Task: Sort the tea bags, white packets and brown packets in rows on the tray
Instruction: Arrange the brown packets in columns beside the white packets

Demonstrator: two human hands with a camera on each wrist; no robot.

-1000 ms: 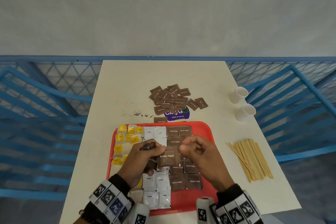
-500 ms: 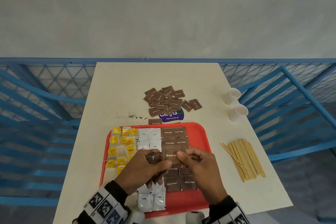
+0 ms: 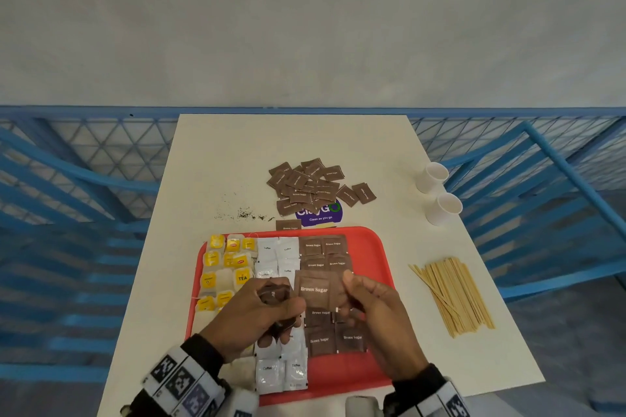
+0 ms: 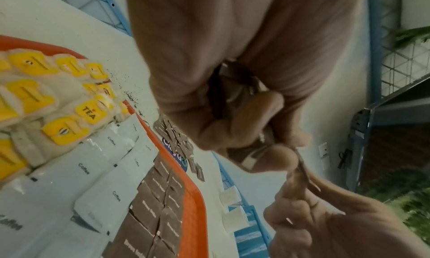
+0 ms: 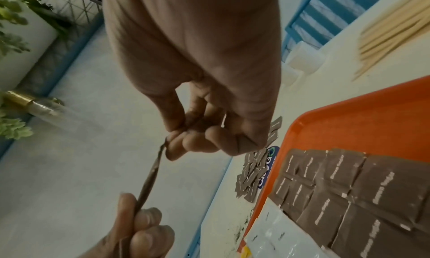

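A red tray (image 3: pixel 372 247) holds yellow-tagged tea bags (image 3: pixel 230 264) on the left, white packets (image 3: pixel 277 254) in the middle and brown packets (image 3: pixel 325 247) on the right. Above it, a brown packet (image 3: pixel 315 289) is stretched between both hands. My left hand (image 3: pixel 257 311) curls round a small stack of brown packets and pinches this packet's left edge. My right hand (image 3: pixel 369 301) pinches its right edge. The right wrist view has the packet (image 5: pixel 149 179) edge-on below the right hand (image 5: pixel 197 129). In the left wrist view the left hand (image 4: pixel 232 114) is above the tray rim (image 4: pixel 193 197).
A loose pile of brown packets (image 3: pixel 308 184) lies beyond the tray, partly over a purple sticker (image 3: pixel 320 213). Tea crumbs (image 3: pixel 244 213) are scattered left of it. Two white cups (image 3: pixel 437 191) and a bundle of wooden stirrers (image 3: pixel 454 294) lie to the right. Blue railing surrounds the table.
Both hands stay over the tray with the brown packet between them. They dipped a little nearer me and came back; the packet now faces up more plainly.
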